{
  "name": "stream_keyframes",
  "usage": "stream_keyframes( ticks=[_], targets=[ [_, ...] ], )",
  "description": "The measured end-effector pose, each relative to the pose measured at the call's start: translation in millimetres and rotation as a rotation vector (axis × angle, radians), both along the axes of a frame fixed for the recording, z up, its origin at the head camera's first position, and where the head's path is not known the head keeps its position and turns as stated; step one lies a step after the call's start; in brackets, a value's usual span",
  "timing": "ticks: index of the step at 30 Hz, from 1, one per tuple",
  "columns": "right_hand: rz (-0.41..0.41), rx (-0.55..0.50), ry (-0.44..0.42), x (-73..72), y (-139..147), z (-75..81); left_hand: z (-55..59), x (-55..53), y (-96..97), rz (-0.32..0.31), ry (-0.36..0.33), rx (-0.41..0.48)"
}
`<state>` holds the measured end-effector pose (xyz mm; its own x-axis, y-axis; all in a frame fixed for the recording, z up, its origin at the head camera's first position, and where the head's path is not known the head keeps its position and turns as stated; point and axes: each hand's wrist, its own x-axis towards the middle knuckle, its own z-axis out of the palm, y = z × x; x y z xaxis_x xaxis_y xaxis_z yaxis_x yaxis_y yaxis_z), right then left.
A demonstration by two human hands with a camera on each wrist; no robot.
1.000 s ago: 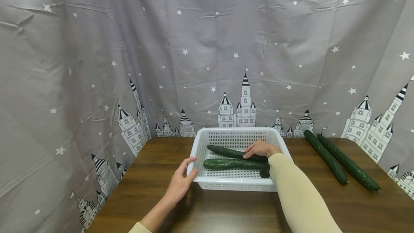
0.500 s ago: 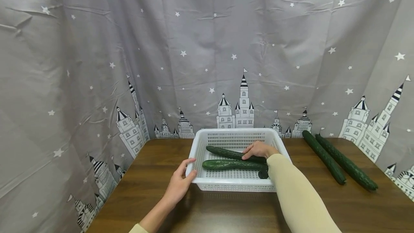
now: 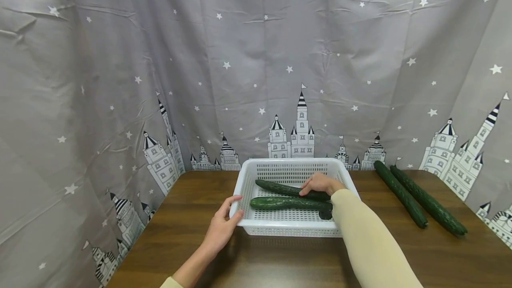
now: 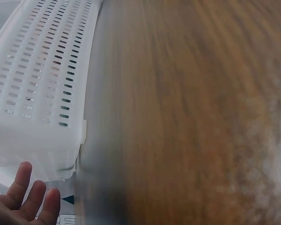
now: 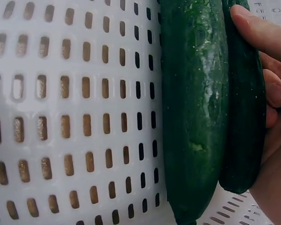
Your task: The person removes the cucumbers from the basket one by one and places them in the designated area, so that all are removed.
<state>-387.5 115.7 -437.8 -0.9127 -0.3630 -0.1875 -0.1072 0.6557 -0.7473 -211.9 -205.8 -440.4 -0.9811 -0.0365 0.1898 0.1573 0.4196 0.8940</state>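
Observation:
In the head view, a white perforated plastic basket (image 3: 292, 224) sits on the table. Two long dark green cucumbers lie side by side in it. My left hand (image 3: 222, 225) holds the basket's left near corner, thumb at the front rim; its lower fingers (image 4: 33, 192) show outside the wall in the left wrist view. Reaching inside, my right hand (image 3: 319, 184) grips the far cucumber (image 3: 274, 186), thumb on its near side and fingers behind. The near cucumber (image 3: 280, 203) rests alongside, its right end partly hidden by a dark rounded thing (image 3: 326, 214) and the sleeve.
Two more cucumbers, one (image 3: 400, 194) left of the other (image 3: 430, 201), lie slanted on the table's right side. The brown wooden table (image 3: 280, 261) ends at a grey curtain (image 3: 248, 79) printed with stars and castles.
The view shifts slightly. Both hands, the basket and the cucumbers keep practically the same places.

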Motion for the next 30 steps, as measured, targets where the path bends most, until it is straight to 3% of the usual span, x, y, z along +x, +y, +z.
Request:
stream_keyframes(
  ticks=[12, 23, 30],
  targets=[
    [0.017, 0.024, 0.011, 2.2, -2, 10.7, 1.7, 1.9, 2.1, 0.005, 0.012, -0.009],
    [0.092, 0.058, 0.01, 0.9, 2, 19.6, -0.8, 3.7, 1.4, 0.01, 0.003, -0.009],
    [0.151, 0.074, 0.07, -3.9, 7, 35.0, 1.5, 3.4, 1.2, -0.007, 0.021, 0.025]
  ],
)
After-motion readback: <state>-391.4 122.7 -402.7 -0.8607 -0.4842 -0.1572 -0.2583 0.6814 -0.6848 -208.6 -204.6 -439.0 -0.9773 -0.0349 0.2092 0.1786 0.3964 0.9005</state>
